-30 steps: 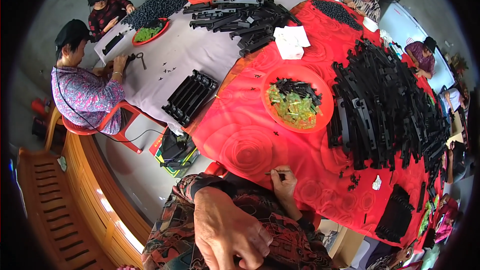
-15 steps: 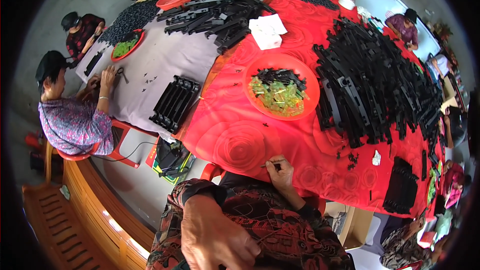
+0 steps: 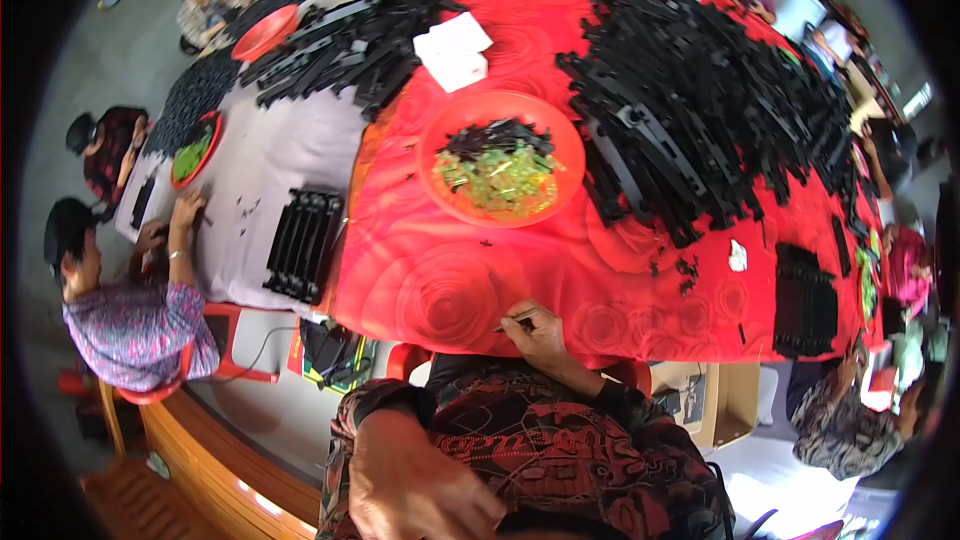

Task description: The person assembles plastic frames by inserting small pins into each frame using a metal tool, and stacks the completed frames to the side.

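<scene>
My right hand (image 3: 538, 335) rests at the near edge of the red tablecloth (image 3: 400, 275), its fingers pinched around a small dark piece (image 3: 503, 327) too small to make out. Close to the camera, my left hand (image 3: 415, 485) is raised in front of my patterned jacket; its fingertips are blurred and partly cut off by the lower edge. Beyond my right hand stands an orange-red bowl (image 3: 428, 165), holding yellow-green translucent bits (image 3: 500, 185) and small black pieces (image 3: 505, 137). A few tiny black parts (image 3: 687, 270) lie scattered to its right.
A big heap of long black plastic strips (image 3: 690, 120) covers the right side. Neat black stacks lie at left (image 3: 303, 245) and right (image 3: 805, 300). White paper (image 3: 455, 50) sits behind the bowl. Several people work around the table, one person (image 3: 135, 325) close on my left.
The view has swung, so the table and bowl appear further left and higher. My left hand has shifted slightly down and left in view. The right hand keeps its pinch by the table edge.
</scene>
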`<state>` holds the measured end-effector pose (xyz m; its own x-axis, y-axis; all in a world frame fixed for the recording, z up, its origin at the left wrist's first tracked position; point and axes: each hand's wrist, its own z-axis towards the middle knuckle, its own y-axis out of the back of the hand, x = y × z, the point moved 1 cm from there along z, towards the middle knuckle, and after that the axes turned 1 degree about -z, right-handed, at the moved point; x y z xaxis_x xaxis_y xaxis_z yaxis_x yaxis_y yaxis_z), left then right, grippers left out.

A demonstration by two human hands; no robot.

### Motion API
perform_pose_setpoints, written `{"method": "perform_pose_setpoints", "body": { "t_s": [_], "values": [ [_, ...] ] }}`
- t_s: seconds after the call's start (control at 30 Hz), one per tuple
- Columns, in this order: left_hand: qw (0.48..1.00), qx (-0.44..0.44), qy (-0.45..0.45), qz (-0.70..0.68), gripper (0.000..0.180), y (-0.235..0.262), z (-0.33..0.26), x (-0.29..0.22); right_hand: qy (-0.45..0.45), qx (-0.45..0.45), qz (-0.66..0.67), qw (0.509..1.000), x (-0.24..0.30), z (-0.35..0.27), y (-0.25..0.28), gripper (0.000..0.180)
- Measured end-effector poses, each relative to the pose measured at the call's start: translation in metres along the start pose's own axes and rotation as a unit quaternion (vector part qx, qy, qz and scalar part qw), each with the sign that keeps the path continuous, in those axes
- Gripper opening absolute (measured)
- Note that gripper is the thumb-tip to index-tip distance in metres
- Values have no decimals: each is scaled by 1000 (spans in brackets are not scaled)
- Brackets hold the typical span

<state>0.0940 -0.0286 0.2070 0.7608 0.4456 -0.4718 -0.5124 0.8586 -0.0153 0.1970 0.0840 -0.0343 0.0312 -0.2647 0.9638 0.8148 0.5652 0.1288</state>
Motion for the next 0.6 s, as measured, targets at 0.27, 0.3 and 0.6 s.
{"method": "perform_pose_setpoints", "body": {
  "t_s": [0.27, 0.3, 0.6],
  "values": [
    [973, 75, 123, 181, 29, 19, -18, 16, -28, 36, 97, 994, -11, -3, 18, 25],
    [945, 112, 181, 247, 40, 24, -24, 17, -31, 35, 96, 994, -12, -4, 26, 25],
    [633, -270, 447, 571, 24, 62, -143, 69, -127, -76, 53, 988, 24, 55, 90, 23]
  ]
}}
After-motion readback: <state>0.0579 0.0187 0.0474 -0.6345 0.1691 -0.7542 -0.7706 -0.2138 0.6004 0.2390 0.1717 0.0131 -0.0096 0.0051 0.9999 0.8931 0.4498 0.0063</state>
